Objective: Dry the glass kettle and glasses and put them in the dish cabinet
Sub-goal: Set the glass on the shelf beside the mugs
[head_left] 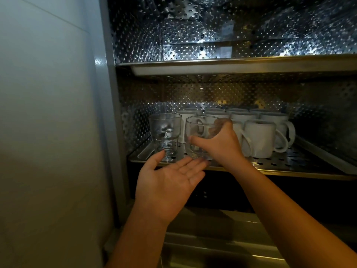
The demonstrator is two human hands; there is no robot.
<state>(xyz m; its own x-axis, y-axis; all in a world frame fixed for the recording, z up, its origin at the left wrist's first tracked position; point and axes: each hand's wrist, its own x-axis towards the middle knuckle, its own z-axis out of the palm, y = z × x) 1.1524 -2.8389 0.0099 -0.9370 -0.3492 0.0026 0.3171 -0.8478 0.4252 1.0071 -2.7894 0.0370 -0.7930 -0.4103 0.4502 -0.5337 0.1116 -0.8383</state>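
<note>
Two clear glasses stand on the perforated steel shelf [289, 163] of the dish cabinet. The left glass [165, 136] stands alone near the shelf's left front. My right hand [218, 144] grips the second glass [195, 140] from its right side, thumb across the front, with the base at the shelf. My left hand [170, 182] is held palm up with straight fingers just below the shelf's front edge, under both glasses, holding nothing. No glass kettle is in view.
Several white mugs [262, 138] fill the shelf behind and to the right of the glasses. An upper steel shelf [231, 65] hangs above. The cabinet's dimpled metal walls surround both levels. A pale wall [48, 113] closes off the left.
</note>
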